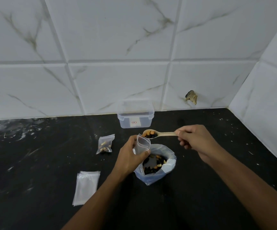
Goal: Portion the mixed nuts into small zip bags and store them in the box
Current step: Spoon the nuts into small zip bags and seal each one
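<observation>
Head view. We hold a small clear plastic zip bag (142,145) upright in our left hand (131,156), thumb and fingers curled round its sides, its mouth open at the top. Our right hand (196,140) pinches the handle end of a pale beige plastic spoon (159,134), fingers curled round it. The spoon bowl carries a heap of dark and orange mixed nuts (149,134) and sits just at the upper edge of the zip bag's mouth. Below both hands, a larger clear plastic supply bag (156,165) stands open on the black speckled stone counter (34,163) with more of the mix inside. A filled, sealed small zip bag (105,144) lies on the counter to the left. A flat stack of empty clear zip bags (86,187) lies nearer us on the left. A translucent rectangular plastic box (135,116) stands against the white marble-pattern tiled wall (117,39), behind the spoon.
</observation>
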Tool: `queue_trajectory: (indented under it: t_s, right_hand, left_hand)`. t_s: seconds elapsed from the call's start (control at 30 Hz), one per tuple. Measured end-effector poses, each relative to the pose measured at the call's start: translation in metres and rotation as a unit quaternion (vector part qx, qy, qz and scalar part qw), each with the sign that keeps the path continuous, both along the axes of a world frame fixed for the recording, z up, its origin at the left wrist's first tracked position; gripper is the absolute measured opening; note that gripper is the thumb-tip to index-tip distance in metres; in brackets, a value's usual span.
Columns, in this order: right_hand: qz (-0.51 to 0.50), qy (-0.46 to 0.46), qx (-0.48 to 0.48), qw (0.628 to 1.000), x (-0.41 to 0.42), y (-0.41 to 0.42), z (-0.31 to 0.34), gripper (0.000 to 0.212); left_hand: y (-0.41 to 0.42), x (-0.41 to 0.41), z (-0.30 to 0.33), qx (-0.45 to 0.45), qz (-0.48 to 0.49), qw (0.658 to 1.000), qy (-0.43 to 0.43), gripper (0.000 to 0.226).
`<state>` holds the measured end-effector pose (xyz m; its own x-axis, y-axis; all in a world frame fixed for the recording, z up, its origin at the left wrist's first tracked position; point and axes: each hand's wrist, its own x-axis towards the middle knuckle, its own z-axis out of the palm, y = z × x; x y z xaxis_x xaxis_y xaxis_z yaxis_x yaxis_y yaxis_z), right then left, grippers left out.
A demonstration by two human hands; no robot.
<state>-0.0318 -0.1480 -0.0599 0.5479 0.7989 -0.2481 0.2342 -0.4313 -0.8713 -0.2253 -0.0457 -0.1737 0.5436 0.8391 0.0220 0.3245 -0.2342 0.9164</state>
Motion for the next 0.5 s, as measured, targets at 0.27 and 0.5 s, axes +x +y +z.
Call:
queue_trajectory:
  t_s: [0.27,0.5]
  right_hand:
    - [0.125,-0.368,0.088,0.917,-0.031,-0.003,-0.010,0.014]
    - [0.242,-0.509,0.099,0.820,-0.041,-0.008,-0.021,0.012]
  left_hand:
    - [-0.004,0.007,-0.001,-0.018,0.001,1.000,-0.016,0.046]
    - [-0.003,0.007,-0.007,-0.014,0.009,1.000,-0.022,0.048]
